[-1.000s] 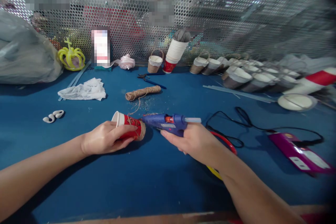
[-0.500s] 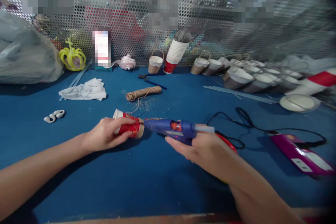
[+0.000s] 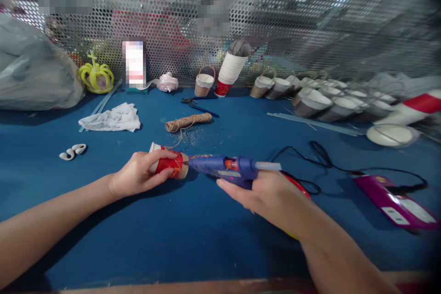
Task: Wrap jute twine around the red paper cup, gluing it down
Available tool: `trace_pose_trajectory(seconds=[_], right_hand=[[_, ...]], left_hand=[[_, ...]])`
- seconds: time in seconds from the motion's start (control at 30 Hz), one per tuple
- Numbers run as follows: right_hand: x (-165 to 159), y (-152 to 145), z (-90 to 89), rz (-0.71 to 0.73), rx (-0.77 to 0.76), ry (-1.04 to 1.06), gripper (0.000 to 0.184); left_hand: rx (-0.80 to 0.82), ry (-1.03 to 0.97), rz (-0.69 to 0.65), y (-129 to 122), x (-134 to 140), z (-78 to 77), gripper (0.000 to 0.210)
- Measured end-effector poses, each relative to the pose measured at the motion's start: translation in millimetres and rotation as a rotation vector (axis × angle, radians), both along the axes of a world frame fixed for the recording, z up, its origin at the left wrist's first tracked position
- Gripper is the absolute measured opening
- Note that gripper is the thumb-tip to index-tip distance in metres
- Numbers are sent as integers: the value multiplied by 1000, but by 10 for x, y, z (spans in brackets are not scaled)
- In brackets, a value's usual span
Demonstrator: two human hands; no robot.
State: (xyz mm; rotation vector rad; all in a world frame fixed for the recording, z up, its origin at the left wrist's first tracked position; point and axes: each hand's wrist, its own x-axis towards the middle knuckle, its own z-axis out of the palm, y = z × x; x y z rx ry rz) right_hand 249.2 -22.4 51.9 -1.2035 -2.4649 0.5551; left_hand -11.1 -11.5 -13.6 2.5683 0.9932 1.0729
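Near strip of blue worktop (image 3: 193, 243) bare, open passage below both forearms. Far of the hands: twine spool (image 3: 188, 122), scissors (image 3: 200, 103). Right: black cord (image 3: 320, 158), purple box (image 3: 392, 200), row of cups (image 3: 327, 98). Left: white cloth (image 3: 110, 118). Mesh wall (image 3: 275, 18) closes far edge.

— What's behind the bench?
— A metal screen (image 3: 310, 18) full of small round holes, running the whole width; blurred red and grey shapes show through it.
— And underneath?
— A blue table (image 3: 206, 239) with a wooden front edge (image 3: 172, 282). Light is even and bright.
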Motion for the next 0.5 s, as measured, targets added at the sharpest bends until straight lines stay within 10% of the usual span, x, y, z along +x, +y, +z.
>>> trace_pose_trajectory(seconds=[0.17,0.5], right_hand=[[19,139,13,-303,-430,201,24],[177,787,-184,-626,-413,318,30]], left_hand=[[41,44,-13,-16,14,17,23],[181,64,-32,-39,40,22,20]])
